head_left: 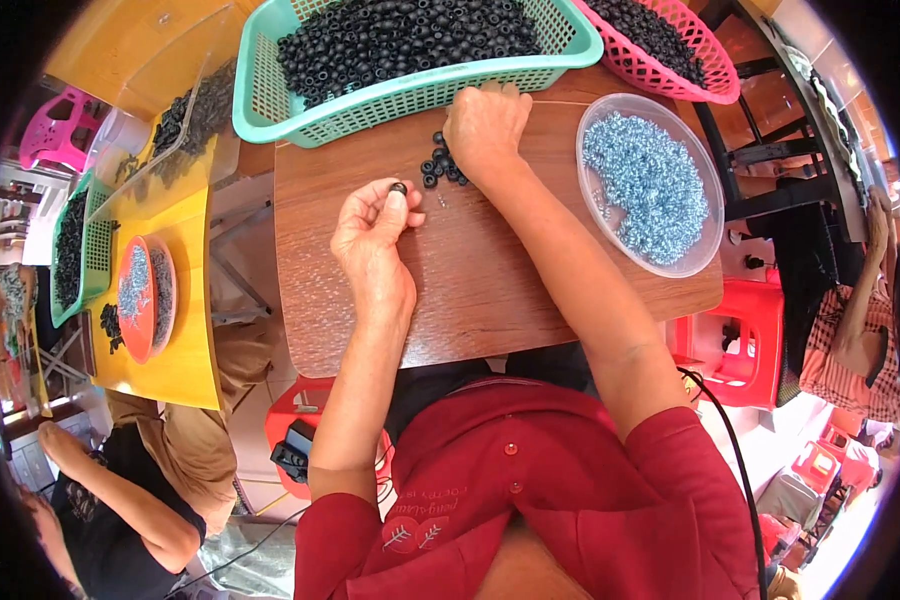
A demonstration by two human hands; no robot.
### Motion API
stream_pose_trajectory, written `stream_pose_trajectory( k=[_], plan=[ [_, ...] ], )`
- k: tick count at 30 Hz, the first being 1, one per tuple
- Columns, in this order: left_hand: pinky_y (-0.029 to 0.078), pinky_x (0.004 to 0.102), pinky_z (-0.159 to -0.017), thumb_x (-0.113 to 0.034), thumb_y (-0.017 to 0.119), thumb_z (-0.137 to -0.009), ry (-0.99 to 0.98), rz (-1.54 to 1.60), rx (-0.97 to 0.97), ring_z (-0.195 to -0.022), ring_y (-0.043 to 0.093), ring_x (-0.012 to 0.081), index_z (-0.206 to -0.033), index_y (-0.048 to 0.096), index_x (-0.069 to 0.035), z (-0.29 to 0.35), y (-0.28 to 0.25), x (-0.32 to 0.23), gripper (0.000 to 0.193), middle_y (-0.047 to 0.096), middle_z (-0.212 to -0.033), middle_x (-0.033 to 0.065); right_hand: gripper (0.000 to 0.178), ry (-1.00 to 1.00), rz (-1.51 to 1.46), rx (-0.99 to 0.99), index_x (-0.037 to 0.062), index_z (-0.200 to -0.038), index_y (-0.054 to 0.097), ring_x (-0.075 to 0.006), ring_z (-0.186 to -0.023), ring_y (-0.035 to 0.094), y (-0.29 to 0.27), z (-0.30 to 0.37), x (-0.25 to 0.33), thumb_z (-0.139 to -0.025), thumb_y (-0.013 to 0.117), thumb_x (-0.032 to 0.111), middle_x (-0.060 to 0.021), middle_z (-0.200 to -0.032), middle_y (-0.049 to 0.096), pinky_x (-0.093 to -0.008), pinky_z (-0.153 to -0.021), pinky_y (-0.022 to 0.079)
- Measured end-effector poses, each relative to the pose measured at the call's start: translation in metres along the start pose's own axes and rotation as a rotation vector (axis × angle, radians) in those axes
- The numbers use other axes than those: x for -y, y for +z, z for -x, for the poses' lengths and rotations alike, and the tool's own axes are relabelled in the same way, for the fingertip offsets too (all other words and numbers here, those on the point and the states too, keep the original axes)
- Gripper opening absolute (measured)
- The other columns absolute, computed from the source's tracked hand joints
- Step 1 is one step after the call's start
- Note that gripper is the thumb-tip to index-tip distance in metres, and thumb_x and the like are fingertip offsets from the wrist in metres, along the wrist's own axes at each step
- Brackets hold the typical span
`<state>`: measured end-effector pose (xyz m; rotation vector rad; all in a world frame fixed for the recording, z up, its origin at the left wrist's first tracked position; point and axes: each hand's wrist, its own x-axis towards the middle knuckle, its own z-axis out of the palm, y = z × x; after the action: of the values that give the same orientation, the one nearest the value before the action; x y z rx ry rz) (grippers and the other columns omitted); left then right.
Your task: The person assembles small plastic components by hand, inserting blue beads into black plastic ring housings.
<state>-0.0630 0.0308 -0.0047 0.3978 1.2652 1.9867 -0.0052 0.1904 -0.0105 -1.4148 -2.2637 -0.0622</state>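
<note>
My left hand (375, 225) is closed, pinching a small black ring-shaped part (399, 188) between thumb and fingers above the wooden table (470, 290). My right hand (487, 130) is curled at the front wall of the green basket (420, 105); its fingertips, and anything in them, are hidden. Just left of it lies a small cluster of loose black ring-shaped parts (435, 168), partly covered by the hand. Several tiny shiny pieces (442, 203) lie on the tabletop between my hands.
Black parts fill much of the green basket, and more lie in a pink basket (725, 78). A clear round tub (583, 165) of small silvery-blue pieces stands right. At left, a yellow table (185, 340) holds an orange bowl (142, 335); a co-worker (120, 500) sits beside it.
</note>
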Motion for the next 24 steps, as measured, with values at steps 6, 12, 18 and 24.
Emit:
stream_pose_trajectory(
  k=[6,12,18,24],
  plan=[
    [0.055,0.0328,-0.075,-0.003,0.060,-0.090,-0.024,-0.059,0.006,-0.086,0.065,0.0222,-0.100,0.058,0.004,0.004,-0.001,0.006,0.013,0.064,-0.096,0.0140,0.010,0.039,-0.024,0.004,0.0067,-0.071,0.072,-0.0312,-0.083,0.059,-0.003,0.002,0.003,-0.067,0.072,0.016,-0.0155,-0.080,0.066,-0.0454,-0.076,0.038],
    [0.055,0.0327,-0.076,-0.003,0.060,-0.090,-0.007,-0.129,0.021,-0.086,0.065,0.0232,-0.101,0.058,0.005,0.005,0.005,0.007,0.014,0.064,-0.096,0.0140,0.011,0.040,-0.007,-0.038,0.0044,-0.069,0.071,-0.0327,-0.080,0.060,-0.003,0.001,0.008,-0.067,0.071,0.015,-0.0169,-0.078,0.066,-0.0463,-0.073,0.040],
    [0.055,0.0321,-0.076,-0.002,0.061,-0.089,-0.016,-0.126,0.040,-0.086,0.065,0.0228,-0.099,0.059,0.005,0.006,0.011,0.010,0.013,0.064,-0.095,0.0136,0.006,0.064,-0.053,0.007,0.0089,-0.070,0.071,-0.0305,-0.084,0.058,-0.002,0.002,0.006,-0.066,0.071,0.014,-0.0143,-0.080,0.065,-0.0457,-0.076,0.036],
    [0.054,0.0294,-0.075,-0.001,0.061,-0.089,-0.017,-0.080,0.034,-0.083,0.063,0.0180,-0.097,0.060,0.004,0.008,0.020,0.014,0.010,0.065,-0.092,0.0111,0.009,0.002,-0.102,-0.150,0.0070,-0.068,0.069,-0.0303,-0.082,0.057,-0.012,0.009,-0.006,-0.067,0.069,0.016,-0.0139,-0.078,0.064,-0.0452,-0.074,0.036]
  ],
)
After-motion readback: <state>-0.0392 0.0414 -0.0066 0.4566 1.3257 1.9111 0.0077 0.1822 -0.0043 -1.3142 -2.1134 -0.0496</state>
